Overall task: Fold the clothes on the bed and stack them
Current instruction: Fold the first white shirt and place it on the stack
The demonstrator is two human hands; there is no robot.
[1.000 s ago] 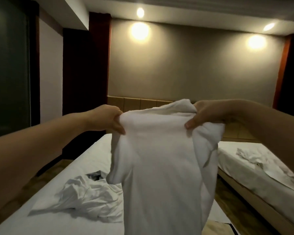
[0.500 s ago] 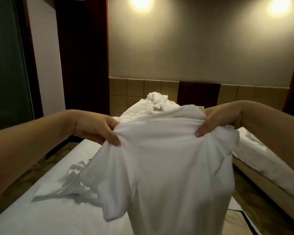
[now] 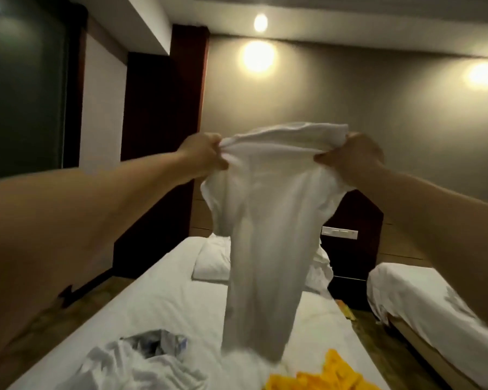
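A white T-shirt [image 3: 268, 226] hangs in the air over the bed [image 3: 164, 299], held up by its shoulders. My left hand [image 3: 204, 153] grips the left shoulder, my right hand [image 3: 352, 157] pinches the right shoulder. The shirt's lower hem is blurred just above the sheet. A crumpled white and grey garment [image 3: 141, 358] lies on the bed at the lower left. A yellow garment [image 3: 324, 375] lies at the lower right of the bed.
A white pillow [image 3: 212, 261] and bunched bedding [image 3: 320, 270] sit at the head of the bed. A second bed [image 3: 423, 299] with a white sheet stands to the right, across a narrow floor gap. A dark headboard panel [image 3: 350, 249] is behind.
Both hands have lifted the shirt higher and stretched it further out from me. The shirt now hangs long and narrow. The view has tilted, showing the pillow and the yellow garment.
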